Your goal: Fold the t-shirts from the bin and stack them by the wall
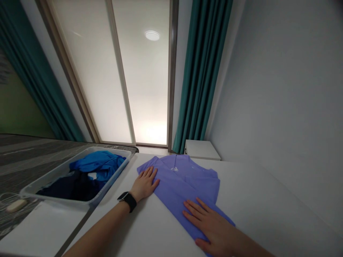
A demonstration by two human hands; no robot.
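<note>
Purple cloth could wrinkle if the hands pressed unevenly: the shirt (175, 185) lies on the worktop (257, 200), left hand (143, 185) open on its edge, right hand (207, 221) spread flat lower down, neither gripping.

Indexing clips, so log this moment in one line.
left hand: touching purple shirt; right hand: on shirt; shirt: on table; bin: holds clothes

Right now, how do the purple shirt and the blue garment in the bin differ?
The purple shirt lies mostly flat, the blue garment bunched. The purple shirt is on the table, the blue garment in the bin. Left hand and right hand rest on the purple shirt, neither on the blue garment. Both are fabric.
</note>
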